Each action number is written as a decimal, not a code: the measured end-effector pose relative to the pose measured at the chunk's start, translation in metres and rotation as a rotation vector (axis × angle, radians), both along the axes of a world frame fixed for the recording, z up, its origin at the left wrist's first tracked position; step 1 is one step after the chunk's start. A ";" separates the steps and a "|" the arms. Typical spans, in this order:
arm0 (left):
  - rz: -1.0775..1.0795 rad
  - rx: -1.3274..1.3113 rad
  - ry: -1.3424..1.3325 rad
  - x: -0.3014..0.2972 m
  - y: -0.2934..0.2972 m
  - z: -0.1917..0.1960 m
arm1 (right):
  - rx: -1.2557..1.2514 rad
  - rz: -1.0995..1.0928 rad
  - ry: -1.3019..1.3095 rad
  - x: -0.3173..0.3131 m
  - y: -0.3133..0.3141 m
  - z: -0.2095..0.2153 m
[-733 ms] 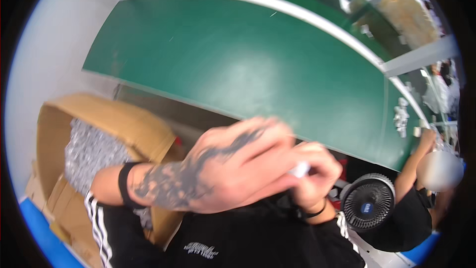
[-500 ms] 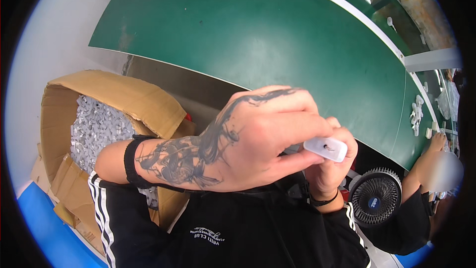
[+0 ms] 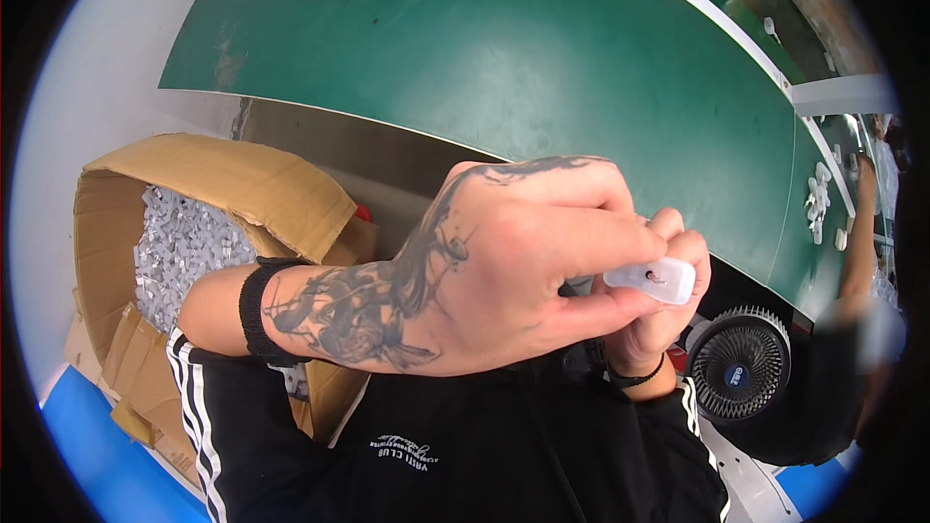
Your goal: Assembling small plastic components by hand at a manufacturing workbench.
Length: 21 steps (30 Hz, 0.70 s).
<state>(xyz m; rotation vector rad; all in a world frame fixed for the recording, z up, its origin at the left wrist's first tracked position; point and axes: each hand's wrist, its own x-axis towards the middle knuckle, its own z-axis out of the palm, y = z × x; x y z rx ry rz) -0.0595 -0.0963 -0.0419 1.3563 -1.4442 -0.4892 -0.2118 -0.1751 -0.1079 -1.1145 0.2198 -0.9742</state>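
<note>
My left hand (image 3: 528, 266), with a dark tattoo across its back and wrist, pinches a small white translucent plastic housing (image 3: 676, 281) between thumb and forefinger. A dark hole with thin wire ends shows in the housing's face. Behind it, my right hand (image 3: 651, 331) is closed, its curled fingers pressed up against the same housing. The left hand hides part of the right fingers, and the far end of the housing is out of sight. Both hands are held in front of my chest, off the near edge of the green table (image 3: 436, 48).
At my left stands an open cardboard box (image 3: 223, 169) full of small whitish plastic parts (image 3: 189, 252). A black round fan (image 3: 741, 368) is at my right. Beyond it a co-worker's arm (image 3: 860, 232) reaches over the table, near a cluster of white parts (image 3: 817, 201).
Both hands and the white housing have shifted slightly right in the picture, with the same grip. The co-worker's arm has stretched farther up across the table at the right.
</note>
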 end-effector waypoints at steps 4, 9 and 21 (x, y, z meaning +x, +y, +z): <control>-0.003 0.001 -0.013 -0.002 -0.002 -0.001 | 0.051 0.066 0.006 -0.003 -0.001 0.002; 0.023 -0.005 -0.031 -0.010 -0.005 -0.004 | 0.140 0.222 -0.148 0.002 -0.003 0.003; -0.161 -0.128 -0.170 0.042 0.084 0.095 | 0.248 0.278 0.373 0.035 -0.129 0.034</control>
